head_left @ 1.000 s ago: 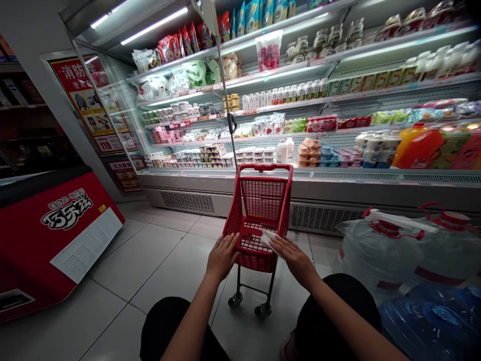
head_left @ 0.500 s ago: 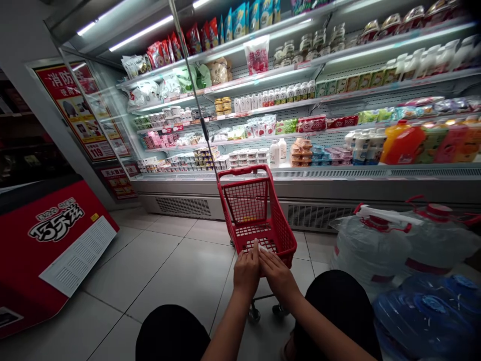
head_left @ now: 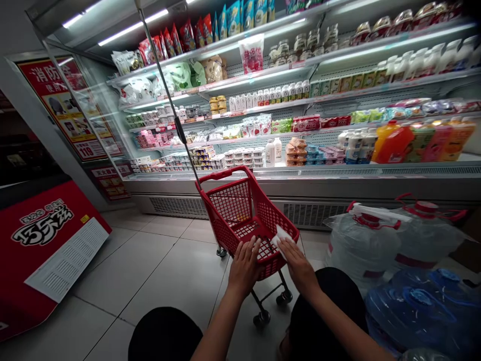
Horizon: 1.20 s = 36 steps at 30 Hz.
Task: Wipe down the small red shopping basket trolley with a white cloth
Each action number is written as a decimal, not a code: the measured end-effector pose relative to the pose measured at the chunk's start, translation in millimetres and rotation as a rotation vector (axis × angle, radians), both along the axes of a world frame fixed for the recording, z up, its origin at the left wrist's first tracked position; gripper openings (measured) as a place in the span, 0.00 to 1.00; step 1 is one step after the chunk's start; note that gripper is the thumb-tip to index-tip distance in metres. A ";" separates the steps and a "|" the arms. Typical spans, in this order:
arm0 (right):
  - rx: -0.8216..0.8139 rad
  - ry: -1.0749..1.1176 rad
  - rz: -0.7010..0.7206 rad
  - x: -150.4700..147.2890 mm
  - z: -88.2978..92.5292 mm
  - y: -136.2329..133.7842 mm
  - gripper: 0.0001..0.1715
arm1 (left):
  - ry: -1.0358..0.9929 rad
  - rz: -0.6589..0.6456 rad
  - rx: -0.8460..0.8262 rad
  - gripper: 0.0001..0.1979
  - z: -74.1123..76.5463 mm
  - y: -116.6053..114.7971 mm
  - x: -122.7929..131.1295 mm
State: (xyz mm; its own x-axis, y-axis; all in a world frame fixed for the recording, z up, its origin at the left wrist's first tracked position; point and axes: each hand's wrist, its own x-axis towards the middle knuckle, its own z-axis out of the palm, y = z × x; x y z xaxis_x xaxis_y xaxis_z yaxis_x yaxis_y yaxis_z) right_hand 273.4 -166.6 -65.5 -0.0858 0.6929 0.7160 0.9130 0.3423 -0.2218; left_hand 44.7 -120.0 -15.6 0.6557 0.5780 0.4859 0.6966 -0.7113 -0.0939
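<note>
A small red plastic shopping cart (head_left: 230, 199) stands before me, turned at an angle, its near rim close to my hands. My left hand (head_left: 244, 266) is on the left part of that rim, fingers over the edge and thumb lower down. In my right hand (head_left: 300, 268) is a white tissue (head_left: 281, 234), pressed on the rim near the cart's right corner. The fingers lie over the tissue and partly hide it. A thin pole (head_left: 165, 90) rises from the cart's far left handle corner.
A refrigerated display case (head_left: 263, 173) with bottles, cups and pouches spans the back. Large clear water jugs (head_left: 364, 245) and blue water jugs (head_left: 417, 306) stand at the right. A red freezer chest (head_left: 56, 240) is at the left, on the tiled floor (head_left: 139, 271).
My hands, close together before, have moved apart, the right one going right with the tissue. The cart has turned, its handle end swinging left. The tissue shows more now.
</note>
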 end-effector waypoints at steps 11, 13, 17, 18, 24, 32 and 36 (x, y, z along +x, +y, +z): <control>0.039 -0.139 0.182 -2.1 2.3 8.8 0.46 | -0.042 -0.024 -0.005 0.48 13.8 20.1 -8.3; 0.006 -0.086 0.117 27.3 2.4 21.8 0.44 | -0.025 0.008 0.000 0.48 19.5 30.9 -14.7; -0.035 0.007 0.012 34.6 0.8 36.1 0.41 | -0.042 0.035 -0.013 0.51 16.9 38.4 -5.2; -0.024 0.015 -0.003 24.8 0.6 36.1 0.41 | -0.062 0.051 -0.018 0.53 13.8 37.2 1.6; 0.032 -0.007 0.040 -35.5 5.0 20.2 0.45 | -0.102 0.169 -0.037 0.55 -0.3 24.3 39.2; -0.002 -0.050 0.039 38.6 -3.2 16.2 0.43 | -0.034 0.112 0.021 0.50 22.4 46.6 -8.0; -0.005 0.070 -0.101 40.4 -4.5 19.0 0.36 | -0.028 0.187 0.052 0.52 22.3 52.2 -14.9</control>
State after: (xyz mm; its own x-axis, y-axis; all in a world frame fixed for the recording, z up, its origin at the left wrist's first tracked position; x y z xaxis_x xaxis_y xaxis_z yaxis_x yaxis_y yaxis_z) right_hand 313.8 -147.6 -70.0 0.0343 0.6988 0.7145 0.9251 0.2483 -0.2872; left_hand 29.8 -67.8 6.8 0.5250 0.6620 0.5348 0.8189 -0.5642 -0.1055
